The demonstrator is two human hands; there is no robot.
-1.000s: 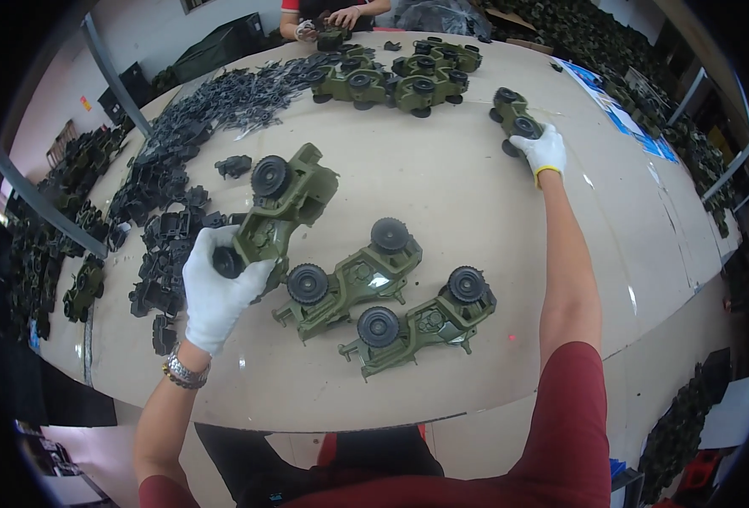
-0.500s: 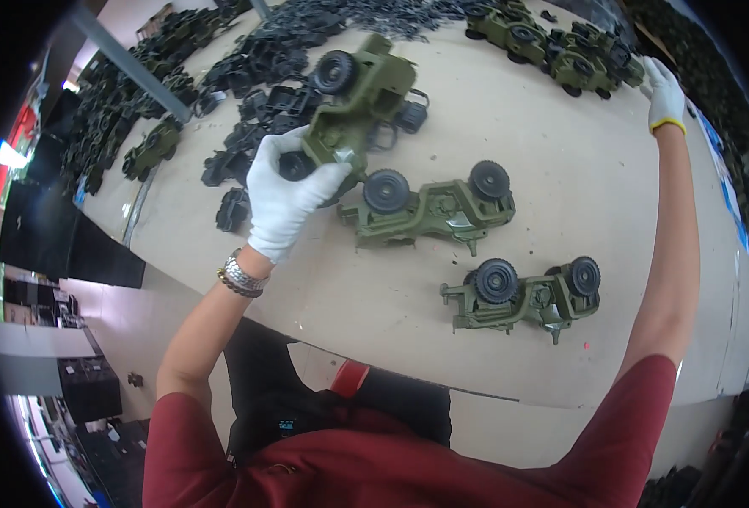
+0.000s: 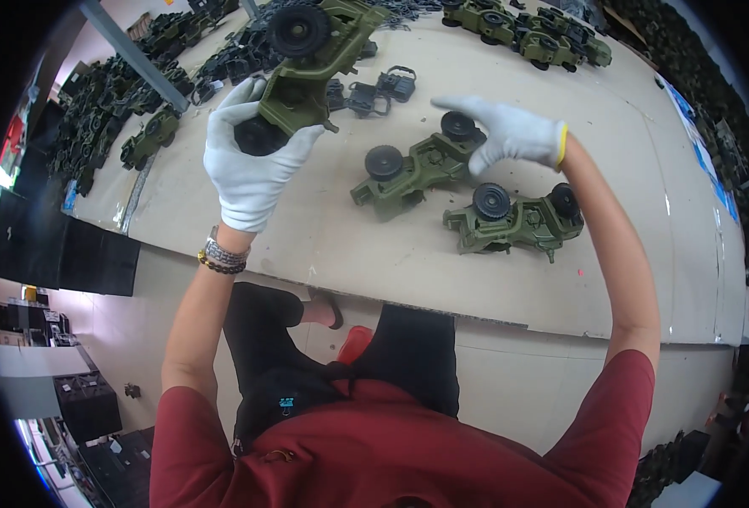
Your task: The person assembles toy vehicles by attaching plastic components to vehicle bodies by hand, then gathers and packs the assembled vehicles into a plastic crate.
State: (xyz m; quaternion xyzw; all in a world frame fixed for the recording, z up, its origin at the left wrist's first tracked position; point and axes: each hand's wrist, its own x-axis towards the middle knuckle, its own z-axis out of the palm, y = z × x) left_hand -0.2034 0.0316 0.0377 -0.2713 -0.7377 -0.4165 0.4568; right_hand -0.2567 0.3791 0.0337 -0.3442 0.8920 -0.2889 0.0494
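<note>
My left hand (image 3: 254, 165), in a white glove, grips a green toy jeep (image 3: 307, 85) and holds it up above the table. The jeep's underside and black wheels face me. Over at the middle, my gloved right hand (image 3: 514, 135) has thumb and fingers on either side of one end of a second toy jeep (image 3: 425, 169), which lies wheels up and aslant. The index finger stretches out behind its wheel; the other fingertips are hidden. Just nearer, a third toy jeep (image 3: 518, 224) lies wheels up on the table, below my right wrist.
Dark plastic frame parts (image 3: 374, 95) lie beyond my hands, with a heap of them further back. More green jeeps (image 3: 544, 38) crowd the far right, and one jeep (image 3: 150, 138) sits at the left by a metal post (image 3: 133, 55). The table's front edge (image 3: 391, 305) runs before my legs.
My right hand has come from the far right to the second jeep, which has turned aslant and shifted nearer. My left hand still holds its jeep, now higher in the view. The view has tilted.
</note>
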